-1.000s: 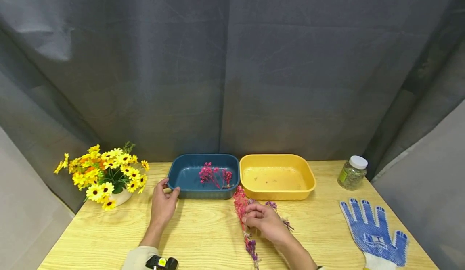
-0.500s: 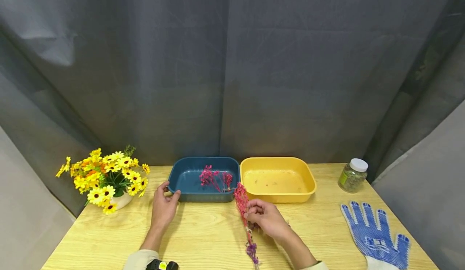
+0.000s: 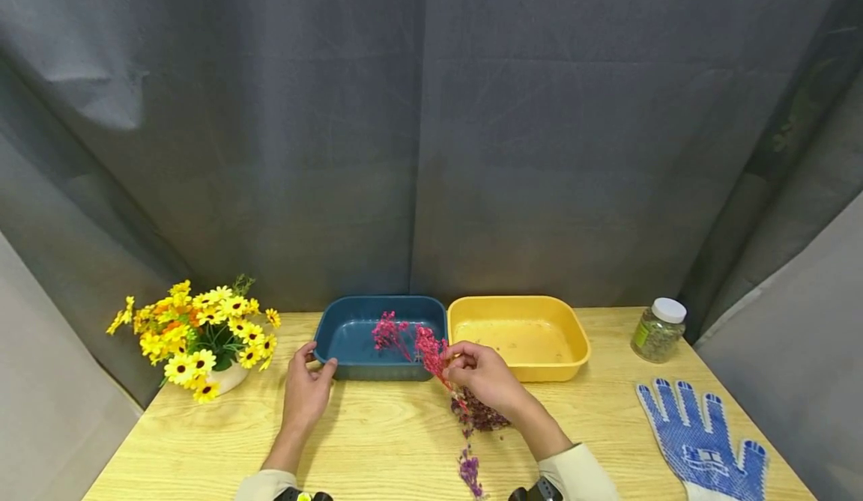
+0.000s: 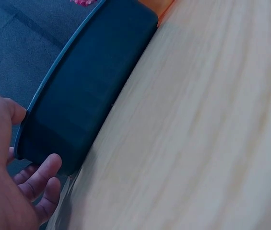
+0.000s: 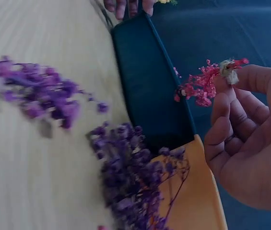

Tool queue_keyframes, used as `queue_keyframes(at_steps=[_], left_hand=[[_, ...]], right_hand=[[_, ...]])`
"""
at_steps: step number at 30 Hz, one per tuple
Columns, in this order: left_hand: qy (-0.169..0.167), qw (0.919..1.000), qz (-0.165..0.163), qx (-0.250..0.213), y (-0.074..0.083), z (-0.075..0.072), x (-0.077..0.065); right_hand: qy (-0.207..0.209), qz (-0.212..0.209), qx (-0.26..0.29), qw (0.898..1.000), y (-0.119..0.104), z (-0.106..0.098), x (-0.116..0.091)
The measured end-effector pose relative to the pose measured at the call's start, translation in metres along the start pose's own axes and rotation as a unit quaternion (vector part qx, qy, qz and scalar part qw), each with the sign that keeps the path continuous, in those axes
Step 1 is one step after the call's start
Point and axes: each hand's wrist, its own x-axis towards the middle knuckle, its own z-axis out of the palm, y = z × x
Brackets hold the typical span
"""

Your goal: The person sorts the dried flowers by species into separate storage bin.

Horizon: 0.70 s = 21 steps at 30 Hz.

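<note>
My left hand (image 3: 306,392) grips the near left corner of a dark blue plastic tub (image 3: 380,371), with the thumb at its rim (image 4: 49,91) and the fingers against its side. Pinched between thumb and fingertips of my right hand (image 3: 491,381) is a sprig of pink dried flowers (image 3: 428,347). Its blossoms point left over the tub's near right corner; pale wrapping shows on its stem in the right wrist view. Another pink sprig (image 3: 387,332) lies inside the tub. Purple dried flowers (image 5: 130,177) lie on the table below my right hand, which partly covers them in the head view.
A yellow tub (image 3: 549,373) stands against the blue one, with small crumbs inside. Further purple flowers (image 3: 469,471) lie near the front. At left is a potted yellow flower arrangement (image 3: 202,329); at right, a white-lidded jar (image 3: 658,332) and a blue-and-white work glove (image 3: 701,437).
My right hand has lifted the pink sprig away from the purple flowers and moved it up and left to the blue tub's edge. The left hand keeps its place on the tub.
</note>
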Motion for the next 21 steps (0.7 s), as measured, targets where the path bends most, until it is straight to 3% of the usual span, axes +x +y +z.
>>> queue_keyframes(at_steps=[10, 21], left_hand=[[-0.002, 0.9999, -0.003, -0.012, -0.003, 0.001, 0.001], [-0.005, 0.9999, -0.007, -0.010, -0.001, -0.001, 0.001]], right_hand=[[-0.002, 0.009, 0.012, 1.000, -0.019, 0.003, 0.012], [0.008, -0.018, 0.019, 1.000, -0.049, -0.003, 0.018]])
